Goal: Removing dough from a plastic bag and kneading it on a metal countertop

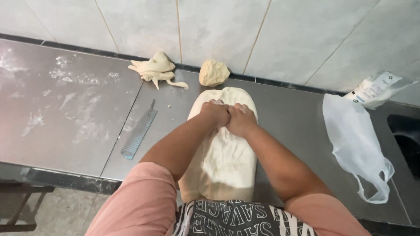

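Both hands are closed into fists and pressed side by side, knuckles down, into the far part of a long slab of dough (225, 153). The left hand (215, 112) and the right hand (241, 120) touch each other; nothing is gripped in either, only the dough surface is pushed under them. The slab lies on a steel counter (288, 118), stretched from the near edge toward the tiled wall (218, 26), with its near end hanging close to the person's patterned apron (227, 218).

Just beyond the slab, a small lump of dough (214, 72) is set against the wall, and a ragged scrap of dough (155, 70) lies to its left. A ridged plastic scraper (139, 133) is laid on the counter left of the arms. A thin white plastic bag (356, 142) is spread to the right, with a flour packet (375, 88) behind it. Flour smears (65, 100) are seen on the left counter.
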